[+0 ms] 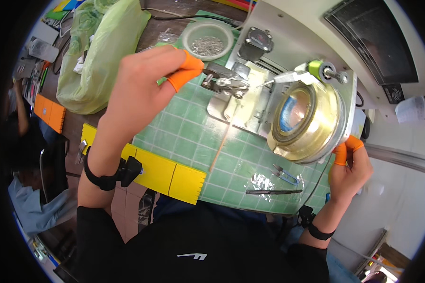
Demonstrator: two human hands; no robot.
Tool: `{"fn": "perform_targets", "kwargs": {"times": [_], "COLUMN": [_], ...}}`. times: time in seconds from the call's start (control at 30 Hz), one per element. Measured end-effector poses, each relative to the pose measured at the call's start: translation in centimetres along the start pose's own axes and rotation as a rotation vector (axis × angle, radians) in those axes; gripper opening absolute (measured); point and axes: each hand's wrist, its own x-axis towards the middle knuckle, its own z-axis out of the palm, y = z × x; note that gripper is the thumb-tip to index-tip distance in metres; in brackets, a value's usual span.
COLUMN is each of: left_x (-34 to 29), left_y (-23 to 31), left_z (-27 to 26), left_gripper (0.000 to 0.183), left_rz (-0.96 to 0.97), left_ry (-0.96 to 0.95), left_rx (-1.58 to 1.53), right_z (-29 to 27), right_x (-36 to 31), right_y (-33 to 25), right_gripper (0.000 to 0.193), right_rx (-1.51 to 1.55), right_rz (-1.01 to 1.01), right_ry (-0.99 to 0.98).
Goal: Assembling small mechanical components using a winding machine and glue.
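My left hand (148,87), with orange finger cots, pinches the black handle (213,71) of a metal toggle clamp (231,86). This clamp sits on a metal fixture plate (217,107) with a pale yellowish strip (251,96). A thin tan strand (220,147) runs from the plate towards me across the green mat (179,134). At the right, my right hand (352,165), also in orange cots, has its fingers curled at the lower edge of a round brass-coloured housing (309,129). What those fingers grip is hidden. A white-bodied pointed tool (288,77) reaches towards the fixture.
A bowl (186,40) of small metal pins stands behind the clamp. Small blue snips (285,175) and dark tweezers (274,191) lie near the front edge. Yellow strips (163,174) line the mat's left front. A green plastic bag (104,56) fills the left; machine panels rise right.
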Motion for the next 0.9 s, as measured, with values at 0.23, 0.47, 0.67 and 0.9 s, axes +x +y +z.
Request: {"fn": "perform_targets", "kwargs": {"times": [0.23,0.47,0.67,0.9], "left_x": [1.0,0.4,0.2,0.0], "left_y": [2.0,0.7,0.7,1.7], "left_z": [-1.2,-1.2,-1.5,-0.7], "left_gripper": [0.023,0.024,0.025,0.02], "left_rz": [-0.034,-0.129,-0.161,-0.162], "left_ry": [-0.133,-0.198,-0.191,-0.089], "left_rx": [0.008,0.108,0.106,0.078], "right_z": [-3.8,-6.1,-6.2,-1.4], "right_x": [-1.0,-2.9,-3.6,-5.5], "right_y": [2.0,6.6,7.6,6.3], "right_gripper": [0.018,0.016,0.012,0.013], "right_rx": [-0.072,-0.143,-0.15,-0.072], "right_rz": [-0.048,-0.013,0.106,0.126], "right_ry": [0.054,0.068,0.014,0.02]}}
